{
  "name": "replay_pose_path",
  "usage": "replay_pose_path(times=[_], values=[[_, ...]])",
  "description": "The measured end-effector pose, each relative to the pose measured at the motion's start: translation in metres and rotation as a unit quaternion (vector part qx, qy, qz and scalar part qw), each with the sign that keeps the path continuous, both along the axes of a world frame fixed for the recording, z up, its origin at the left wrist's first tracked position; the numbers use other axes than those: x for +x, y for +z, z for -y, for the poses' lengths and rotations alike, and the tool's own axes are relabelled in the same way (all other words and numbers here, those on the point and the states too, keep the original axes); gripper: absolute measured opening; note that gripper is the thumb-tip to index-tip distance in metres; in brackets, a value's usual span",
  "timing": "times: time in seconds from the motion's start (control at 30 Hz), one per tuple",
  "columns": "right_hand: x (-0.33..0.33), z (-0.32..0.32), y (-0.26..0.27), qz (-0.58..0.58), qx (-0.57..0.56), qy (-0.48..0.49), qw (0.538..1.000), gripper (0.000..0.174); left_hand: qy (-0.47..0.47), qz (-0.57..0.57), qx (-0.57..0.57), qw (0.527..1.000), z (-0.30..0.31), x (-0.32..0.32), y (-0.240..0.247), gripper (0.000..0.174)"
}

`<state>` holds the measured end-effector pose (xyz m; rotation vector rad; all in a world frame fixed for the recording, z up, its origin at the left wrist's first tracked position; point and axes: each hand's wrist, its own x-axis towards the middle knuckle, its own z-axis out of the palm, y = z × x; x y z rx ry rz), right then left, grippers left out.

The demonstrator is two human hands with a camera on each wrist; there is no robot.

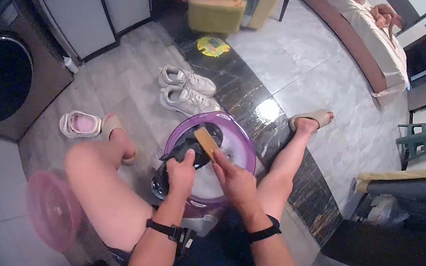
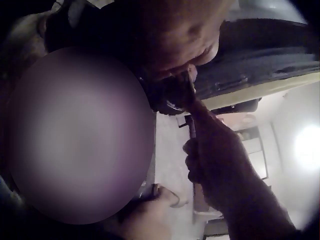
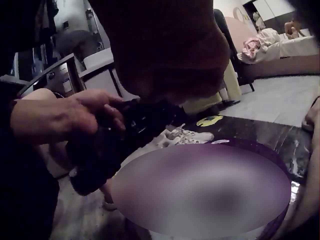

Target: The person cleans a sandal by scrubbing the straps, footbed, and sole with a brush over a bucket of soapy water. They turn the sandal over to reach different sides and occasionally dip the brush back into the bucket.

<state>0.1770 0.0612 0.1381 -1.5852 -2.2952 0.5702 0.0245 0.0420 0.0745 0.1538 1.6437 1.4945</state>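
Observation:
A purple basin [image 1: 251,150] with pale, sudsy water stands between the person's legs. The left hand [image 1: 180,175] grips a dark, wet item [image 1: 185,145] over the basin's left side, and part of it hangs over the rim. In the right hand [image 1: 234,181] is a tan, flat-backed brush or block [image 1: 204,142], held against the dark item. In the right wrist view the left hand [image 3: 65,117] clutches the dark item [image 3: 100,155]. The left wrist view shows the right hand [image 2: 212,150] with its fingers curled; what it holds there is dim.
White sneakers [image 1: 187,100] stand just beyond the basin. A pink basin [image 1: 52,211] lies at the left, near a pale clog [image 1: 79,125]. Farther back are a yellow stool [image 1: 214,16] with pink cloth, a bed [image 1: 356,30] with a person on it, and a green stool [image 1: 415,141].

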Motion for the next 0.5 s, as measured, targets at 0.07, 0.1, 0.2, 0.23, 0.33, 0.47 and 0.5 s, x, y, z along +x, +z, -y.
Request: replay_pose_path(times=[0.07,0.1,0.2,0.23,0.33,0.47,0.5], values=[[-0.009,0.001,0.002,0.0,0.001,-0.016,1.0,0.04,-0.021,-0.014,-0.036,0.999,-0.002,-0.003,0.021,0.04],[-0.012,0.001,0.003,-0.003,0.003,-0.023,1.0,0.039,-0.031,-0.022,-0.053,0.998,-0.004,-0.006,0.026,0.043],[-0.018,0.0,0.004,0.023,-0.038,-0.026,0.999,0.039,-0.037,0.004,-0.029,0.999,0.0,-0.011,0.016,0.035],[-0.017,-0.002,0.005,0.028,-0.047,-0.029,0.998,0.039,-0.035,0.007,-0.02,0.999,0.0,-0.01,0.013,0.034],[0.005,-0.026,-0.028,-0.098,-0.057,-0.226,0.968,0.041,0.019,0.115,-0.026,0.993,0.009,-0.001,0.031,0.023],[0.043,-0.039,-0.024,-0.204,-0.08,-0.234,0.947,0.053,0.006,0.252,0.055,0.966,0.007,-0.009,0.023,0.021],[0.045,-0.031,-0.035,-0.224,-0.053,-0.202,0.952,0.058,-0.002,0.283,0.086,0.955,0.004,-0.008,0.018,0.021]])
